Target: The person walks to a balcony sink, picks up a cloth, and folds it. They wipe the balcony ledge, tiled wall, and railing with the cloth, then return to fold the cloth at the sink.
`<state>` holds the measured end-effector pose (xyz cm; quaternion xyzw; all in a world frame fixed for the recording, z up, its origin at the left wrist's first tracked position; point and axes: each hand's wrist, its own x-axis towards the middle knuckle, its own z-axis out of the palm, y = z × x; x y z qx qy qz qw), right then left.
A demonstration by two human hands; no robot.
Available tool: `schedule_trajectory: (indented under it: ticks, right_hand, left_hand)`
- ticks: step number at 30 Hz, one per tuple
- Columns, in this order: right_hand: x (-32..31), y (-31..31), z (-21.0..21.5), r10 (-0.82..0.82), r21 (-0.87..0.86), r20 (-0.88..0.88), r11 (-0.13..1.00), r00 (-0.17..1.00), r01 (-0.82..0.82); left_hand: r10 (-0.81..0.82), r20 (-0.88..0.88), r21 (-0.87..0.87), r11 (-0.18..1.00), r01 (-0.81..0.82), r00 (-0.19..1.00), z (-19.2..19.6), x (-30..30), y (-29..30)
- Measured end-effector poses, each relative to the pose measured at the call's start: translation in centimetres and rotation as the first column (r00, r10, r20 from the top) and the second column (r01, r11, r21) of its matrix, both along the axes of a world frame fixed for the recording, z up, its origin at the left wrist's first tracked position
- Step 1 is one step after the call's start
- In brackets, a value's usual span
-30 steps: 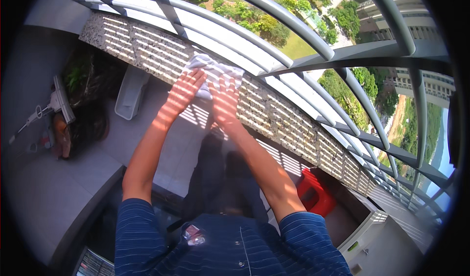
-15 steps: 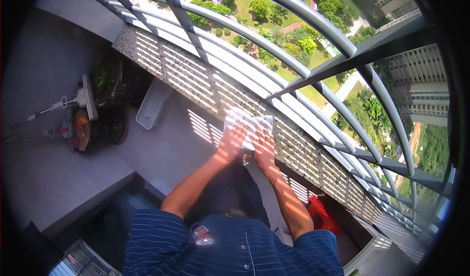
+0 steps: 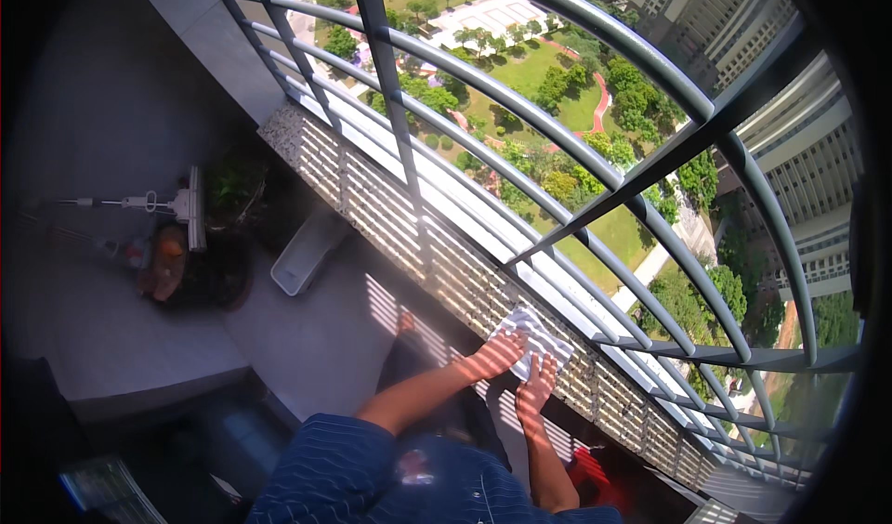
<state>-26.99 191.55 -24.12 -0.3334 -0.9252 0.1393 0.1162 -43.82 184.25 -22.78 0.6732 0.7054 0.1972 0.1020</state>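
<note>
A white cloth [image 3: 539, 343], striped by sunlight and bar shadows, lies folded on the speckled stone ledge [image 3: 390, 227]. My left hand [image 3: 502, 352] is on the cloth's near left part, its fingers closed over it. Beside it, my right hand [image 3: 536, 385] rests against the near edge of the cloth, fingers stretched out and a little apart. Both forearms reach forward and to the right from my blue striped sleeves. The cloth's underside is hidden.
Curved metal bars [image 3: 557, 143] run along the ledge's outer side, high above trees and buildings. To the left stand a white trough [image 3: 307, 256], a potted plant [image 3: 228, 185] and a flat mop head [image 3: 195, 208]. A red object [image 3: 587, 473] sits below the ledge, near my right forearm.
Both hands and the cloth have shifted right and nearer in the picture, and the cloth now lies on the ledge. The view has turned, showing more of the outside.
</note>
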Motion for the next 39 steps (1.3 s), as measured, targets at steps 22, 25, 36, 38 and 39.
schedule_trajectory:
  ticks: [22, 25, 36, 38, 39]
  right_hand:
    - [-31.8, -9.5, -1.5, 0.122, -0.003, 0.141, 0.992, 0.982, -0.123]
    - [-38.5, -12.3, -0.6, 0.207, -0.028, 0.117, 0.978, 0.971, -0.205]
    - [-44.9, -16.4, 1.1, 0.347, -0.080, 0.154, 0.938, 0.925, -0.338]
    - [-43.8, -16.0, 0.7, 0.329, -0.087, 0.176, 0.944, 0.928, -0.318]
    - [-42.8, -15.3, 0.6, 0.302, -0.084, 0.191, 0.953, 0.934, -0.291]
  left_hand:
    - [0.050, -0.305, -0.004, 0.999, -0.054, 0.951, -3.1, -31.5, -9.9]
    - [0.125, 0.072, 0.117, 0.984, -0.133, 0.990, -6.7, -38.1, -15.0]
    - [0.222, 0.759, 0.276, 0.741, -0.612, 0.612, -15.1, -40.8, -20.0]
    - [0.349, 0.794, -0.022, 0.835, -0.550, 0.497, -12.3, -38.7, -19.8]
    - [0.298, 0.777, 0.012, 0.874, -0.487, 0.554, -9.9, -37.9, -18.9]
